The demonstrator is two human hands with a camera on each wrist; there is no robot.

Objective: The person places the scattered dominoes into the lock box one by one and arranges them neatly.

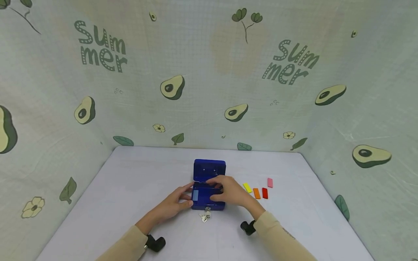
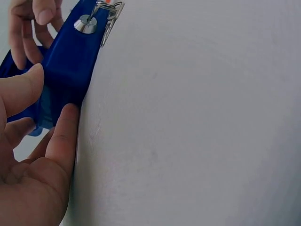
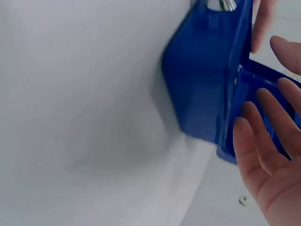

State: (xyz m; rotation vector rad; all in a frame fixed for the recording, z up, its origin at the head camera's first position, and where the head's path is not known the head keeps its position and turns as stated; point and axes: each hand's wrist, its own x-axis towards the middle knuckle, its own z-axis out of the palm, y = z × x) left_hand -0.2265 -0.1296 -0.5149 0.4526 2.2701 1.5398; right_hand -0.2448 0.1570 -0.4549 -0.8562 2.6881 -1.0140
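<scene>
A dark blue metal cash box point(image 1: 204, 197) stands on the white table, its lid point(image 1: 209, 169) raised at the back. Keys point(image 1: 204, 218) hang from the silver lock point(image 2: 86, 23) on its front. My left hand point(image 1: 176, 202) rests against the box's left side, thumb near the front corner and fingers reaching along the wall. Over the right part of the open box is my right hand point(image 1: 228, 190). Its fingers point(image 3: 270, 127) are spread and loosely bent, with nothing visible between them and the thumb. Part of the box's inside is hidden under that hand.
Right of the box lie small flat pieces: yellow point(image 1: 247, 187), orange point(image 1: 257, 193), red point(image 1: 265, 193) and pink point(image 1: 270, 182). A patterned cloth point(image 1: 209, 119) with avocados walls the table at the back and sides.
</scene>
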